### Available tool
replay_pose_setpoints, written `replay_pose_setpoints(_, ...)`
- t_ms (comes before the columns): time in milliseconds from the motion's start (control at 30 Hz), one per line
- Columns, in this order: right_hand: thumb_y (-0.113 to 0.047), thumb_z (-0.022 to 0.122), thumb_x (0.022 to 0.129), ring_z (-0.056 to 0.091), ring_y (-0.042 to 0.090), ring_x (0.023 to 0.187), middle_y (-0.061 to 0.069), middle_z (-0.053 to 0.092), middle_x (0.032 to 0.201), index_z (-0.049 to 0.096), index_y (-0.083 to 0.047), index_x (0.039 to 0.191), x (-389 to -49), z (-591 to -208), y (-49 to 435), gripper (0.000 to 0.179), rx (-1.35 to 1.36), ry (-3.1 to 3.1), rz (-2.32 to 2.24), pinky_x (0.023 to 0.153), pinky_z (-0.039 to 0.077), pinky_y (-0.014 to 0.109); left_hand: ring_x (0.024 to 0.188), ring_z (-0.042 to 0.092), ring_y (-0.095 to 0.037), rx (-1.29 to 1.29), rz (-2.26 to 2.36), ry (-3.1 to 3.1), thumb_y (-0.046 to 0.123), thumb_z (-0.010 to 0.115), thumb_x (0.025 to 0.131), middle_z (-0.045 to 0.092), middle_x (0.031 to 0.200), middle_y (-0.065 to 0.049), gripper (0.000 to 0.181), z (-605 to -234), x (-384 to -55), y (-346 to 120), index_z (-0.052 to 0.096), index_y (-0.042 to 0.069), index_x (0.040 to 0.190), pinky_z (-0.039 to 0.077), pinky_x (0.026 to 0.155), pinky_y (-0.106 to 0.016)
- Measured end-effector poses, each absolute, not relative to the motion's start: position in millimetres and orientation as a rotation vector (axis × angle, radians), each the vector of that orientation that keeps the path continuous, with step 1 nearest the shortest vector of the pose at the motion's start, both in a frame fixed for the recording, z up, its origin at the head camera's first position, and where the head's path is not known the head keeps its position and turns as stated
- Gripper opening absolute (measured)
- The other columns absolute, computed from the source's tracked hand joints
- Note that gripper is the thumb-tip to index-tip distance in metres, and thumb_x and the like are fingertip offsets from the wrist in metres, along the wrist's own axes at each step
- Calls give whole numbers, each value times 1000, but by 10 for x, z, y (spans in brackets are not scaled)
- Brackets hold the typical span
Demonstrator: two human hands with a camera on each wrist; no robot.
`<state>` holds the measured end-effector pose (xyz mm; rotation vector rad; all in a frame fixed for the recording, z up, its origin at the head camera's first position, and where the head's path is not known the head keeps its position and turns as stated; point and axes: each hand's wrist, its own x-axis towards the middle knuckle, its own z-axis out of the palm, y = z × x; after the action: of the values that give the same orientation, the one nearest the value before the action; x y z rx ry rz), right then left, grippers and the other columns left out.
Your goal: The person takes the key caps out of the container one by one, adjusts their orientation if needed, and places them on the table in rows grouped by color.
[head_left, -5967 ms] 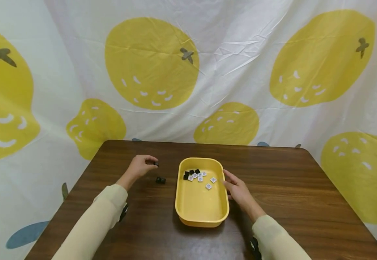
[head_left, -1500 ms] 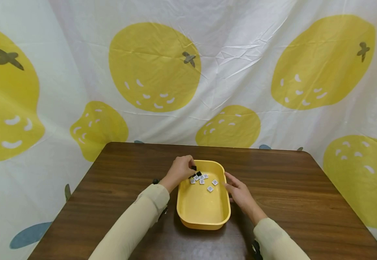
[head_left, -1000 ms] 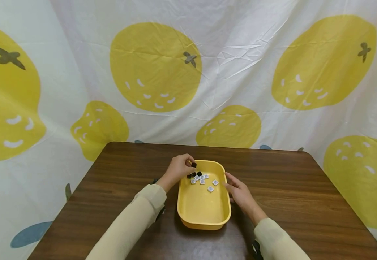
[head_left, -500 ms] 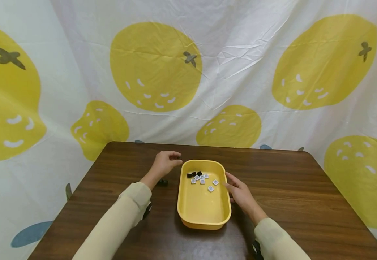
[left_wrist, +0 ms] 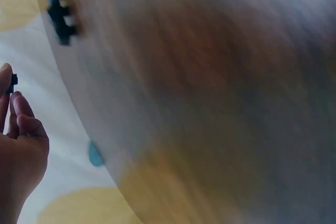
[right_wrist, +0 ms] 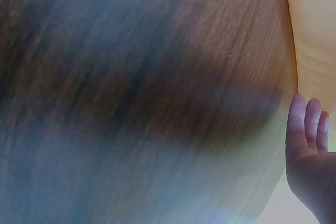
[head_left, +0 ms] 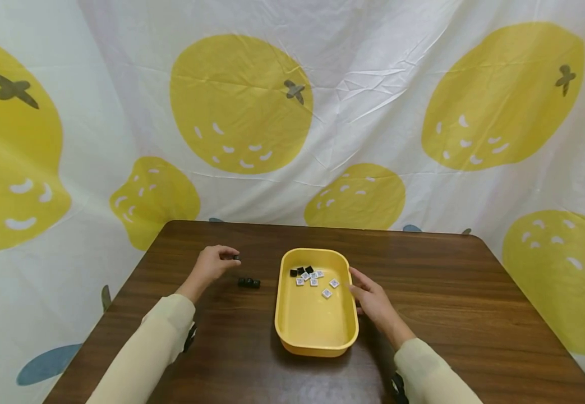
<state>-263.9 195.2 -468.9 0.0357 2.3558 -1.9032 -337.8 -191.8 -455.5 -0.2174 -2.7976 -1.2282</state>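
Note:
My left hand (head_left: 213,262) pinches a small black block (head_left: 236,257) between thumb and fingertips, above the table left of the yellow tray (head_left: 317,349). In the left wrist view that black block (left_wrist: 14,80) shows at the fingertips. Nearer me, a short row of black blocks (head_left: 249,283) stands on the table. My right hand (head_left: 373,294) touches the tray's right side, its fingers straight in the right wrist view. Inside the tray, toward the far left, lie black blocks (head_left: 300,270) and several white tiles (head_left: 314,282) with dark printed patterns.
The brown wooden table (head_left: 448,314) carries the tray near its middle. Behind it hangs a white cloth (head_left: 363,112) printed with yellow lemons. The table's far edge runs just beyond the left hand.
My left hand has lifted a black block from the tray and carried it left, past the row. That row is longer than six seconds ago. The right hand stays at the tray.

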Motion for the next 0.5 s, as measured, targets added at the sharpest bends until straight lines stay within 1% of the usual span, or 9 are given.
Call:
replay_pose_setpoints(100,-9,50,101,65,28,98,27,57,125,37,-9,154,-2644,-4698,1954,54,24,2358,-1901,70,57,34,89,61,-25,-211,-1202,-2833,14,75,89,69,97,-9,24,-4599,-3354,-2011,73,2,110,51,76,-40)
replay_pose_setpoints(300,-9,49,102,64,26,97,26,57,126,36,-10,154,-2658,-4712,1970,54,30,2360,-1894,70,57,33,87,61,-23,-296,-1113,-2938,11,75,88,68,94,-7,19,-4679,-3311,-2099,73,2,105,50,78,-41)
replay_pose_setpoints(500,-10,49,102,65,26,97,25,57,125,36,-9,154,-2658,-4702,1968,54,29,2352,-1900,71,57,34,84,61,-20,-392,-1042,-2954,9,78,84,69,89,-4,17,-4755,-3299,-2091,74,1,99,50,79,-39)
